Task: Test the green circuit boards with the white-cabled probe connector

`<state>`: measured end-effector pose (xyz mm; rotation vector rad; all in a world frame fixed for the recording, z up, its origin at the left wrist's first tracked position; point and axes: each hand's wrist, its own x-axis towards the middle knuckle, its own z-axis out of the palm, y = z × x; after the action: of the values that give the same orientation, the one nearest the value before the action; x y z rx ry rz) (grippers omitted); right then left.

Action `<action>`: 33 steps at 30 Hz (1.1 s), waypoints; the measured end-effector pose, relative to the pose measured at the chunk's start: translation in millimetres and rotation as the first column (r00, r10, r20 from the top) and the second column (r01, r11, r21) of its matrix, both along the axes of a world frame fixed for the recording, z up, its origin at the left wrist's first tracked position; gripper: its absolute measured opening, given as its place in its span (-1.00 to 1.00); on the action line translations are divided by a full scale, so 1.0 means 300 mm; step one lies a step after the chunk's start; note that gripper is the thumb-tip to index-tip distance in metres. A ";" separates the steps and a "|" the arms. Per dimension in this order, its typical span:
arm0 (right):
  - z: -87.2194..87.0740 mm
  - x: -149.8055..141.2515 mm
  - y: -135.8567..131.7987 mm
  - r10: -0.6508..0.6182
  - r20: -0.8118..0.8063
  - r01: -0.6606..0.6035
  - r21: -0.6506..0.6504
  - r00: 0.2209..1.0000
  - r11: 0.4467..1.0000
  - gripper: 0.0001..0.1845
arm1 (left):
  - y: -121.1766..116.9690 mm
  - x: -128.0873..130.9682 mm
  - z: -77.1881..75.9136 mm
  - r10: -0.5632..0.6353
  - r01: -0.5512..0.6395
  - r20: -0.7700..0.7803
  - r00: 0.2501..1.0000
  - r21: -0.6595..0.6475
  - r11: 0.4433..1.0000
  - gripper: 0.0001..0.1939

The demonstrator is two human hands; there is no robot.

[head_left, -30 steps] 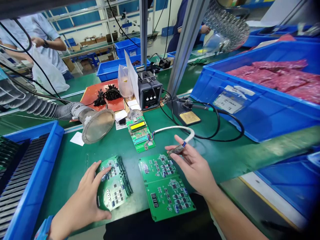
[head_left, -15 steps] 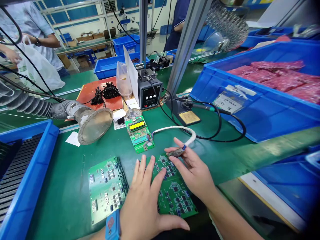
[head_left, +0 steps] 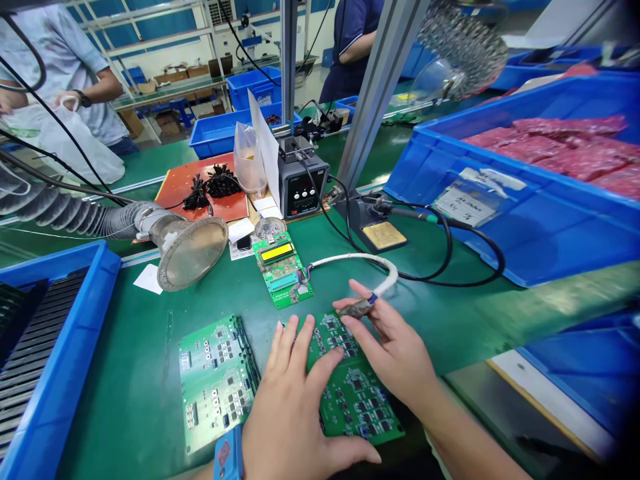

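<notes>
My left hand (head_left: 300, 407) lies flat with fingers spread on a green circuit board (head_left: 357, 393) near the bench's front edge. My right hand (head_left: 395, 347) pinches a small connector probe (head_left: 361, 307) at the end of a white sleeved cable (head_left: 373, 263), holding it over the same board's far edge. That cable runs to a small green board with a yellow display (head_left: 281, 267). A second green circuit board (head_left: 215, 380) lies to the left, untouched.
A fume extractor funnel (head_left: 193, 252) on a grey hose sits at left. Behind are a soldering station (head_left: 303, 187), an iron stand (head_left: 375, 227), blue bins (head_left: 525, 220), a tray of black slats (head_left: 35, 347). Other people stand at the far benches.
My left hand left the left board and moved right onto the middle board, pressing flat. My right hand with the probe dropped slightly toward that board.
</notes>
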<state>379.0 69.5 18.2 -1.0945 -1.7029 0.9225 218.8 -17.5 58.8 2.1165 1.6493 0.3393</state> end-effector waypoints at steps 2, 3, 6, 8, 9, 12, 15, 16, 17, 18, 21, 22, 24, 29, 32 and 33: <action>0.006 0.000 0.003 0.008 0.039 -0.008 0.024 0.999 1.000 -0.55 | 0.000 -0.001 -0.002 0.012 -0.012 0.011 1.000 0.001 1.000 -0.05; 0.009 -0.001 0.004 0.009 0.052 -0.011 0.036 0.999 0.999 -0.55 | 0.000 -0.001 -0.004 0.016 -0.016 0.016 1.000 0.004 1.000 -0.05; 0.011 -0.008 0.009 0.000 0.074 -0.005 0.063 0.997 0.998 -0.55 | 0.001 0.000 -0.010 0.016 -0.016 0.027 1.000 0.015 1.000 -0.03; 0.009 -0.013 0.011 -0.024 0.080 0.017 0.081 0.997 0.997 -0.56 | 0.004 0.000 -0.013 0.008 -0.008 0.031 0.999 0.021 1.000 -0.01; 0.007 -0.015 0.012 -0.037 0.080 0.030 0.089 0.996 0.996 -0.58 | 0.005 0.000 -0.014 0.005 -0.006 0.033 0.999 0.025 1.000 0.00; 0.001 -0.018 0.014 -0.058 0.071 0.051 0.098 0.996 0.994 -0.64 | 0.006 0.000 -0.015 0.015 -0.016 0.034 0.999 0.030 0.999 0.00; -0.005 -0.012 0.016 -0.033 0.049 0.029 0.074 0.998 0.997 -0.66 | 0.004 -0.001 -0.013 0.031 -0.032 0.039 0.999 0.024 0.999 -0.02; -0.006 -0.009 0.016 -0.018 0.041 0.015 0.065 0.999 0.998 -0.65 | 0.002 -0.001 -0.012 0.031 -0.032 0.042 0.999 0.021 0.999 -0.03; -0.007 -0.006 0.017 -0.002 0.035 0.000 0.056 0.999 0.998 -0.64 | 0.002 -0.001 -0.011 0.031 -0.032 0.043 0.999 0.018 0.999 -0.03; -0.007 -0.004 0.018 0.012 0.031 -0.014 0.046 0.999 0.999 -0.63 | 0.001 -0.001 -0.010 0.029 -0.030 0.044 0.999 0.017 0.999 -0.04; -0.004 -0.003 0.021 0.029 0.022 -0.030 0.028 0.999 0.999 -0.62 | 0.000 -0.004 -0.007 0.026 -0.027 0.041 0.999 0.032 0.999 -0.04; -0.002 -0.003 0.022 0.031 0.019 -0.031 0.022 0.999 0.999 -0.62 | 0.000 -0.005 -0.006 0.023 -0.025 0.038 0.999 0.041 0.999 -0.04; 0.002 -0.006 0.022 0.032 0.015 -0.032 0.012 0.999 0.999 -0.62 | -0.001 -0.008 -0.005 0.014 -0.015 0.030 0.999 0.061 0.998 -0.05; 0.013 -0.009 0.020 0.037 0.012 -0.037 0.008 0.999 0.999 -0.62 | -0.008 -0.013 -0.013 -0.010 0.006 0.026 1.000 0.120 0.993 0.05; 0.016 -0.011 0.019 0.031 0.006 -0.031 0.009 0.999 0.999 -0.63 | -0.012 -0.015 -0.021 -0.003 -0.002 0.033 0.999 0.170 0.985 0.11; 0.017 -0.012 0.019 0.031 0.003 -0.031 0.008 1.000 1.000 -0.63 | -0.012 -0.015 -0.022 -0.008 0.002 0.032 0.999 0.181 0.983 0.09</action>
<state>375.3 75.2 23.3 -1.0681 -1.7286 0.9331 214.1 -21.2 52.2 2.2327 1.6490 0.5388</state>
